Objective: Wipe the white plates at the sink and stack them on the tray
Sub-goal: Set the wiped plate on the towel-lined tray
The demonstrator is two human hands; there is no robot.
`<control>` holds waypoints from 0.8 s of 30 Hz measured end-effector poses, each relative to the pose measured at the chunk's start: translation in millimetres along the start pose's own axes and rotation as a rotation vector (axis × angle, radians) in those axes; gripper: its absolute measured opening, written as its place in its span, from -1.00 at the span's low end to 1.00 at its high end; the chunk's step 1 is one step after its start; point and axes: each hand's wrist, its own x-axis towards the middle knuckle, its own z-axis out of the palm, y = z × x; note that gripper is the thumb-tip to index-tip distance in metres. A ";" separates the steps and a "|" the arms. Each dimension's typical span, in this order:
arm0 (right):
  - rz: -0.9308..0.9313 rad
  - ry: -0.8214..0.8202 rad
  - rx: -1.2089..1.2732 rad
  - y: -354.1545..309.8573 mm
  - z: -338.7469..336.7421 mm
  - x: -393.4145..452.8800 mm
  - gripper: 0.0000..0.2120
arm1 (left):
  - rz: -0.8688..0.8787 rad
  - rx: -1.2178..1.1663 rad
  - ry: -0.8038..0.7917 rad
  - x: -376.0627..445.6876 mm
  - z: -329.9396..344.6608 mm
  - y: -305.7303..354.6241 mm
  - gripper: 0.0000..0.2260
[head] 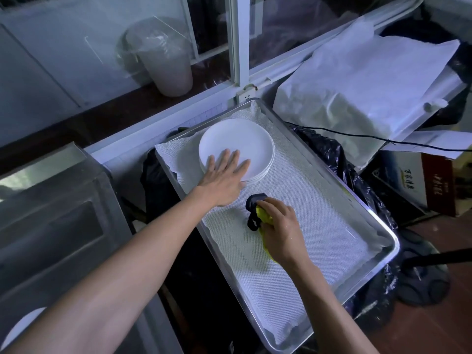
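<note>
Several white plates [236,146] sit stacked on the tray [378,221] | left hand [224,177] flat on top plate | right hand [279,231] squeezes yellow cloth [263,215] | maybe one more plate [21,325] left by the sink

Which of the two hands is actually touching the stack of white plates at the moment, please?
The left hand: it lies flat, fingers straight, on the plate stack. The right hand grips a yellow cloth nearer on the tray.

Dim bluish window light, wide-angle edge distortion, blurred near forearms.
</note>
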 end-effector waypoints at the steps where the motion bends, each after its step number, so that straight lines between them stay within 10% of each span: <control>1: -0.004 -0.005 -0.002 -0.2 0.6 0.1 -0.46 | -0.002 -0.006 -0.016 0.2 -0.7 0.0 -0.39; 24: -0.365 0.073 0.083 -160.1 83.3 -20.4 -0.47 | -0.321 -0.284 0.308 -262.6 85.4 -86.1 -0.62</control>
